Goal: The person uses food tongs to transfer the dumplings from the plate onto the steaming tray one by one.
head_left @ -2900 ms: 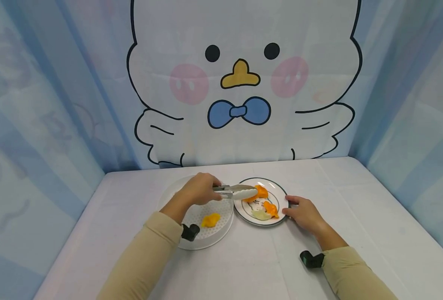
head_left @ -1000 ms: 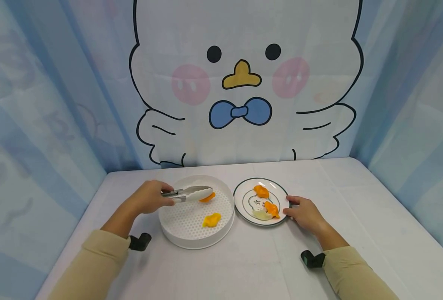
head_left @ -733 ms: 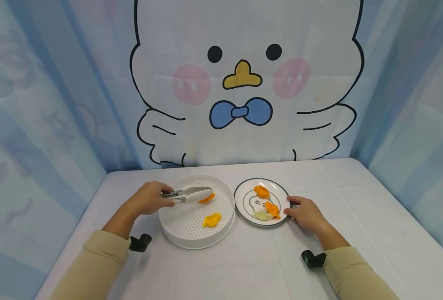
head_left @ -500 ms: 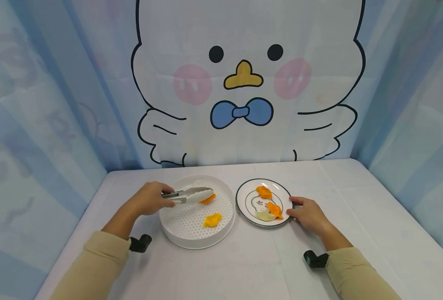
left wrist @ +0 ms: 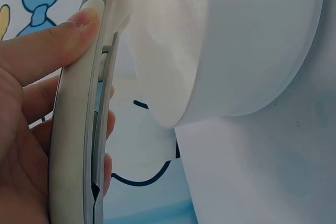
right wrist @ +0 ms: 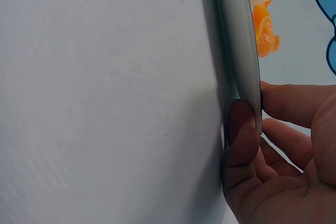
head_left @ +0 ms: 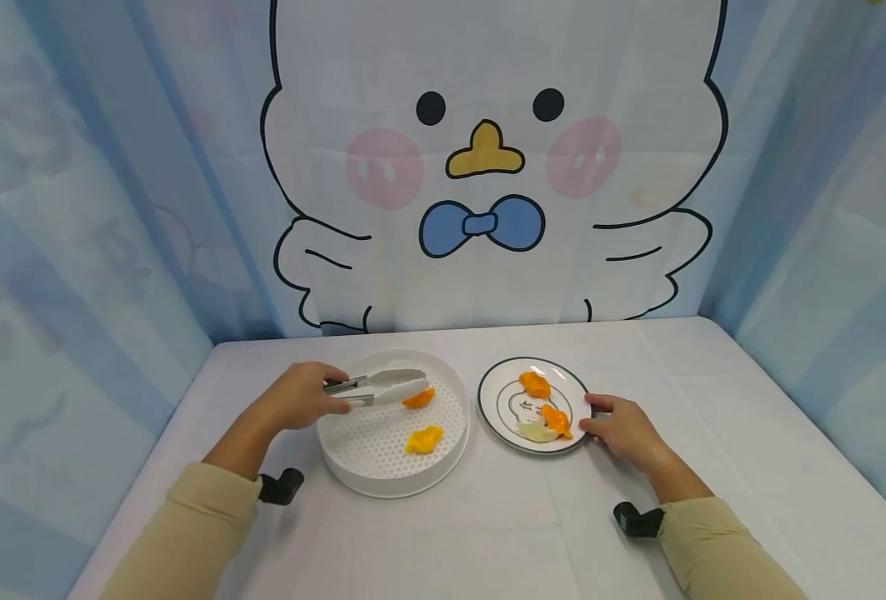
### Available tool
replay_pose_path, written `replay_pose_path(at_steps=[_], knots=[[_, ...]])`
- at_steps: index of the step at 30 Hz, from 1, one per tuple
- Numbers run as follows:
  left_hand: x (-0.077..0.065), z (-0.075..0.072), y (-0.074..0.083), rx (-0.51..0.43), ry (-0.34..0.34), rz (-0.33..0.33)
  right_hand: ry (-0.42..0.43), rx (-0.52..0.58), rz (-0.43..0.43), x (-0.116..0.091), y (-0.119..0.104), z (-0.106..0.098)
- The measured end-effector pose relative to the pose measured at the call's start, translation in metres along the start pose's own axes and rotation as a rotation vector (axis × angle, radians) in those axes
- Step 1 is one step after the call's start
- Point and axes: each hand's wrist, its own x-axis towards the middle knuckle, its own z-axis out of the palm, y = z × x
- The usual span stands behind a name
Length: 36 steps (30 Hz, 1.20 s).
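Over the white perforated tray at left — tongs held with tips apart, near an orange piece.

Gripped toward the handle end in the left hand, probably to keep fingers off the food-like pieces; tip contact with the orange piece impossible to tell. Nearer on the tray, a yellow piece. Just right of the tray, not touching, a plate pinched at its right rim by the right hand, thumb above, fingers underneath — seemingly steadied without covering two orange lumps and a pale piece. Underneath, a white table; at the far side, a cloth backdrop with a cartoon bird; blue drapes left and right.
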Motion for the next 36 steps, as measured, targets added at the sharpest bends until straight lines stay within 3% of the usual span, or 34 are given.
replay_pose_path(at_steps=[7, 18, 26, 36], knots=[[-0.002, -0.002, 0.002, 0.018, 0.019, 0.013, 0.0, -0.001, -0.02, 0.001, 0.002, 0.001], [-0.011, 0.0, 0.018, 0.033, 0.033, 0.034, -0.005, 0.046, -0.033, 0.001, 0.006, 0.0], [-0.014, 0.011, 0.042, 0.038, 0.03, 0.084, -0.003, 0.055, -0.038, 0.002, 0.004, -0.002], [-0.004, 0.033, 0.072, 0.038, -0.01, 0.159, -0.005, 0.066, -0.04, 0.003, 0.007, 0.0]])
